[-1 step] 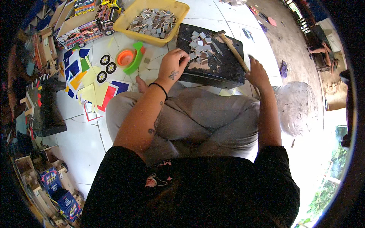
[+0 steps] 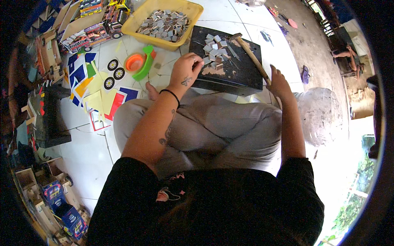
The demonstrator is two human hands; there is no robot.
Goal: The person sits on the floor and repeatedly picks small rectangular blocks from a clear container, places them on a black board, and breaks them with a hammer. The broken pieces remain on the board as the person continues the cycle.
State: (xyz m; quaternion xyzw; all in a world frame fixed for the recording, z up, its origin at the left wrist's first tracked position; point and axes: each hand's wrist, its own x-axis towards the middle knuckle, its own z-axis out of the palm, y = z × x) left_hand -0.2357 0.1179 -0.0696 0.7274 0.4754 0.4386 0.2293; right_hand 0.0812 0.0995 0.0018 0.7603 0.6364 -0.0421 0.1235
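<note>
My right hand grips the lower handle of a hammer, whose head rests near the far edge of a black block. Small grey-faced square wooden pieces lie heaped on that block, with several thin nails beside them. My left hand is held at the block's left edge, thumb and fingers pinched together. A tiny dark bit seems to show at its fingertips, but I cannot make out what it is.
Beyond the block stands a yellow basin of similar pieces. To the left are an orange cup, a green holder, black wheel cutouts, coloured paper scraps and toy trucks. A wrapped bundle sits at right.
My right hand's raised fingertip has come down slightly toward the hammer handle. The view has shifted a little; my left hand keeps its pinch.
</note>
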